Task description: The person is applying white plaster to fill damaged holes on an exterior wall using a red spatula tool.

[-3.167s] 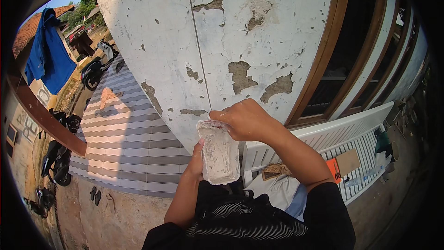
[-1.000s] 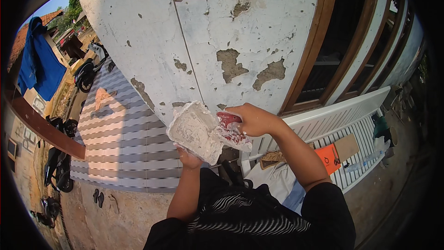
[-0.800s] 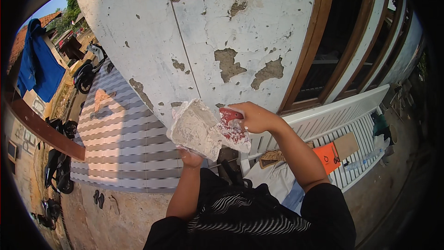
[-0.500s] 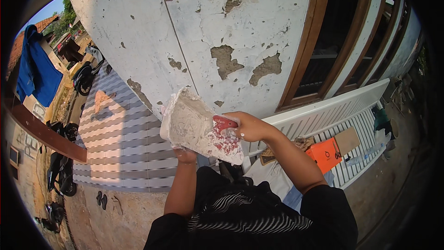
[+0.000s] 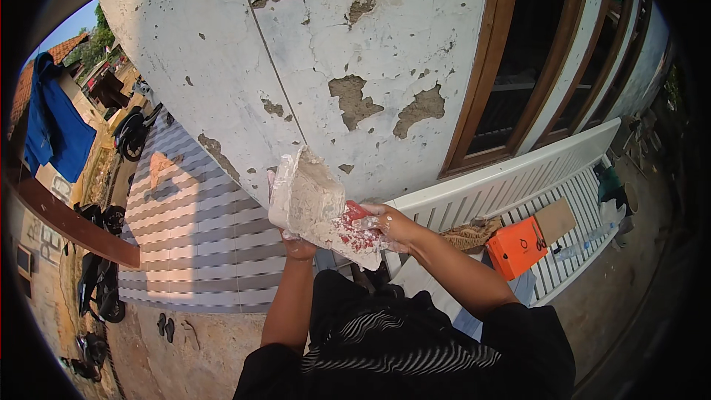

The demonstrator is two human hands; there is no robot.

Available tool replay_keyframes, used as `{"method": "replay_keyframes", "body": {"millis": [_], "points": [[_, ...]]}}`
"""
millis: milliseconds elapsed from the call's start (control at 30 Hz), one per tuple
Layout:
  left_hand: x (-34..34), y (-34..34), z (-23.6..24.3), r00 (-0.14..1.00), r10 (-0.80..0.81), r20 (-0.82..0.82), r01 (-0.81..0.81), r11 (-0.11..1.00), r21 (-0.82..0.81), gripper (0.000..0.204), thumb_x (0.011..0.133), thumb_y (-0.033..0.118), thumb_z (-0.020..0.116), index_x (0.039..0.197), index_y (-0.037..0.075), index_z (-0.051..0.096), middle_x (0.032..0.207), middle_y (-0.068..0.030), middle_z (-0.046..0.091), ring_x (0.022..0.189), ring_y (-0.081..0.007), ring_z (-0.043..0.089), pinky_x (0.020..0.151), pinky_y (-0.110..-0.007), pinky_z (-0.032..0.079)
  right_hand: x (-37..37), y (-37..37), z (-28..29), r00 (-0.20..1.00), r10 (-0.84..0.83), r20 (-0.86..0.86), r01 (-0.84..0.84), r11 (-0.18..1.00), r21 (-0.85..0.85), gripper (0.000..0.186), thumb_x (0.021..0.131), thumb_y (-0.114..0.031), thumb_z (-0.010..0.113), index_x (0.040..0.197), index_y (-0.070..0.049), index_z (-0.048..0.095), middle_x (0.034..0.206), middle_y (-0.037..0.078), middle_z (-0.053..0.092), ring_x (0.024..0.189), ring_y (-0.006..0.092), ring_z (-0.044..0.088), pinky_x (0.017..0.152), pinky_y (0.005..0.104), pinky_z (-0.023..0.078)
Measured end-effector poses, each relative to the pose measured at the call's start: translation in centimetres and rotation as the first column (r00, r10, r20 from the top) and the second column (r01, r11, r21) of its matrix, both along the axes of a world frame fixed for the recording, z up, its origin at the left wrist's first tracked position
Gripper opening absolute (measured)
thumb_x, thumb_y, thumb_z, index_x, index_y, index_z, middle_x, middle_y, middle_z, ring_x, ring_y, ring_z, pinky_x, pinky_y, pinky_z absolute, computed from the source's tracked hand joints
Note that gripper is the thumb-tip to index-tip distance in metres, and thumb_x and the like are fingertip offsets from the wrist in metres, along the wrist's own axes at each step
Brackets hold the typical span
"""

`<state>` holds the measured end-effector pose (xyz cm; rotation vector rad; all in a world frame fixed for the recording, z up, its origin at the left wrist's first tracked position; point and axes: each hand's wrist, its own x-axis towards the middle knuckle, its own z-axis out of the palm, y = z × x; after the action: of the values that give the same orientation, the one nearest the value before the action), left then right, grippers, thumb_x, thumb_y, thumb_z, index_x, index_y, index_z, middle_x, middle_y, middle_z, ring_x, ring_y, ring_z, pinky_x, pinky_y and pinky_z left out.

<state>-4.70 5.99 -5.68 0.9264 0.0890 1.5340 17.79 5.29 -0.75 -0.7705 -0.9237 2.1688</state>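
Note:
In front of my body, my left hand [image 5: 298,246] grips a plaster-crusted tub [image 5: 281,194] from its near side and below. Pale grey putty [image 5: 315,191] coats the inside of the tub. My right hand [image 5: 389,228] is closed around a red putty scraper [image 5: 355,231], whose surface is heavily smeared with white. The scraper lies against the tub's near right edge. White smudges mark the fingers of both hands. Beyond them stands a white wall [image 5: 215,52] with flaked patches of bare cement [image 5: 354,102].
To the right, a white slatted bench [image 5: 511,178] carries an orange box [image 5: 517,247], a piece of cardboard [image 5: 555,221] and cloths. Brown-framed windows [image 5: 474,104] line the wall. On the left are striped tiles [image 5: 222,252], sandals [image 5: 166,326], parked motorcycles [image 5: 100,281] and a hanging blue garment [image 5: 59,122].
The tub tilts more steeply and sits slightly lower and to the right. My right hand has turned with the scraper and moved a little lower, its fingers now more spread along it.

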Motion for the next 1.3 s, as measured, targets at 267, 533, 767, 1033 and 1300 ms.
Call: {"method": "replay_keyframes", "body": {"millis": [267,533,767,1033,1300], "points": [[2.3,-0.6,3.2,0.868,0.333,-0.369,-0.321,0.942,0.095,0.127,0.067,0.076,0.069,0.155,0.007,0.009,0.153,-0.0149,0.029,0.139,-0.0301,0.035,0.113,-0.048,0.034,-0.6,-0.2,-3.5,0.995,-0.043,-0.085,0.026,0.981,-0.193,0.044,0.096,-0.001,0.047,0.139,0.006,0.043,0.123,0.019,0.062,0.102,0.0237,0.068,0.088,0.0331,0.058],[1.9,0.2,1.0,0.905,0.312,-0.289,-0.338,0.940,-0.041,0.124,0.072,0.075,0.065,0.155,0.006,0.005,0.155,-0.0150,0.026,0.140,-0.0299,0.034,0.114,-0.047,0.032,-2.0,-1.2,-2.7,0.986,-0.119,-0.121,0.088,0.968,-0.235,0.038,0.094,-0.004,0.052,0.131,0.007,0.049,0.115,0.020,0.065,0.094,0.0250,0.070,0.078,0.0366,0.061],[2.2,1.0,0.7,0.866,0.393,-0.311,-0.373,0.920,0.122,0.119,0.077,0.076,0.057,0.155,0.005,0.002,0.157,-0.0144,0.023,0.141,-0.0303,0.032,0.114,-0.048,0.031,-1.9,-0.9,-0.9,0.979,-0.134,-0.152,0.093,0.964,-0.248,0.043,0.092,-0.006,0.055,0.133,0.005,0.049,0.111,0.017,0.067,0.088,0.0224,0.071,0.073,0.0335,0.061],[1.2,1.3,-1.7,0.861,0.432,-0.268,-0.410,0.902,0.138,0.107,0.084,0.072,0.053,0.154,0.003,0.011,0.155,-0.0161,0.026,0.140,-0.0309,0.033,0.114,-0.047,0.031,-3.5,-0.1,0.1,0.976,-0.142,-0.166,0.101,0.967,-0.235,0.036,0.093,-0.006,0.052,0.126,0.008,0.053,0.112,0.021,0.066,0.093,0.0273,0.070,0.081,0.0368,0.060],[-1.3,2.0,-5.5,0.718,0.571,-0.398,-0.538,0.818,0.203,0.085,0.093,0.060,0.049,0.149,0.001,0.026,0.150,-0.0180,0.036,0.134,-0.0317,0.042,0.110,-0.047,0.037,-4.5,0.5,0.9,0.968,-0.175,-0.180,0.117,0.948,-0.294,0.042,0.090,-0.008,0.054,0.130,0.006,0.051,0.110,0.019,0.067,0.092,0.0249,0.071,0.075,0.0353,0.061]]}}
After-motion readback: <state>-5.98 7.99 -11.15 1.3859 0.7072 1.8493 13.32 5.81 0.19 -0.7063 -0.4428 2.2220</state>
